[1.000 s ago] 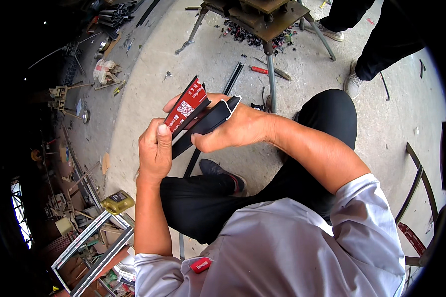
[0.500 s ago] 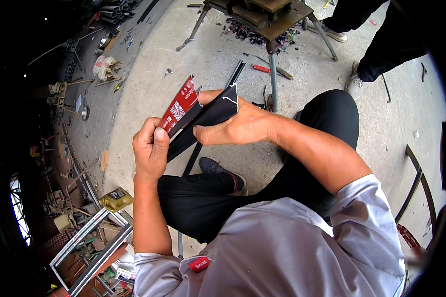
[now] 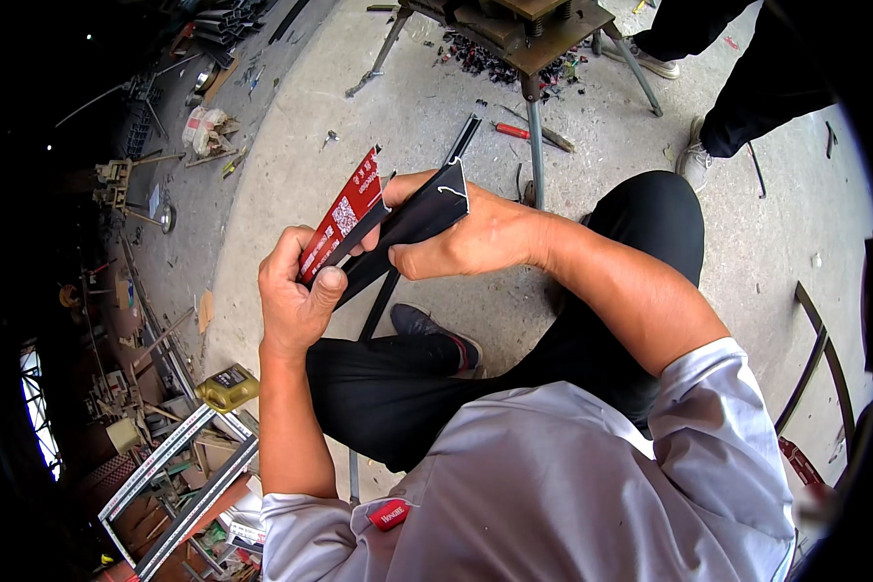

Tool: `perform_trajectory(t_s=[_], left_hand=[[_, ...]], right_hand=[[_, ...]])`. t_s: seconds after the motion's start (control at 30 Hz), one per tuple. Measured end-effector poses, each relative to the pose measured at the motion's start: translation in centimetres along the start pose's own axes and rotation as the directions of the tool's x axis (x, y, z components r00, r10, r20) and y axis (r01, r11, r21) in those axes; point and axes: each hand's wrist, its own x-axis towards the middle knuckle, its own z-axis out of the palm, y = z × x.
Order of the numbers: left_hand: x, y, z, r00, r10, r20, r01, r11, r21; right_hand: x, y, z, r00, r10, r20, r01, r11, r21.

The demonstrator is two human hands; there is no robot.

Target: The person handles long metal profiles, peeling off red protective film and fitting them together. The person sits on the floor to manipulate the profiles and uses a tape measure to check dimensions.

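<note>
Two angled lengths of profile are in my hands above my lap. My left hand (image 3: 296, 291) is closed on the lower end of a black profile with red printed film (image 3: 343, 215), its thumb turned toward the near edge. My right hand (image 3: 485, 233) wraps round a wider black profile (image 3: 415, 218) whose pale cut end faces up and right. Fingers of my right hand reach behind it to the red-filmed one. The two pieces lie side by side, slanting; whether they are joined I cannot tell. A thin black strip (image 3: 378, 308) runs beneath them.
Ahead stands a metal-legged work stand (image 3: 529, 58) with dark scraps (image 3: 475, 63) under it. A red-handled tool (image 3: 511, 131) lies by its leg. Another person's legs (image 3: 747, 87) are at the upper right. On the left are a gold jug (image 3: 228, 388) and a frame (image 3: 160, 461).
My left thumb has slid down toward the near edge of the red-filmed profile. Both pieces have shifted slightly, and my right hand has moved a little to the right.
</note>
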Motion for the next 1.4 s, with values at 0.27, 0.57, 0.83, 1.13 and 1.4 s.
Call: perform_trajectory(t_s=[0.27, 0.57, 0.83, 1.13, 1.4], left_hand=[[0.5, 0.8, 0.7, 0.998, 0.052, -0.020, -0.052, 0.999, 0.009], [0.4, 0.7, 1.0, 0.995, 0.081, -0.055, -0.080, 0.996, 0.030], [-0.1, 0.7, 0.6, 0.991, 0.096, -0.090, -0.098, 0.995, -0.016], [-0.4, 1.2, 0.8, 0.989, 0.099, -0.107, -0.103, 0.994, -0.030], [-0.4, 0.7, 1.2, 0.985, 0.129, -0.114, -0.134, 0.990, -0.033]], right_hand=[[0.1, 0.3, 0.0, 1.000, -0.012, 0.011, 0.012, 1.000, 0.000], [0.4, 0.7, -0.4, 0.991, -0.089, 0.104, 0.092, 0.995, -0.025], [0.5, 0.2, -0.8, 0.976, -0.056, 0.209, 0.063, 0.998, -0.025], [0.5, 0.0, -0.8, 0.957, -0.105, 0.271, 0.118, 0.992, -0.034], [0.6, 0.5, -0.8, 0.942, -0.153, 0.299, 0.152, 0.988, 0.025]])
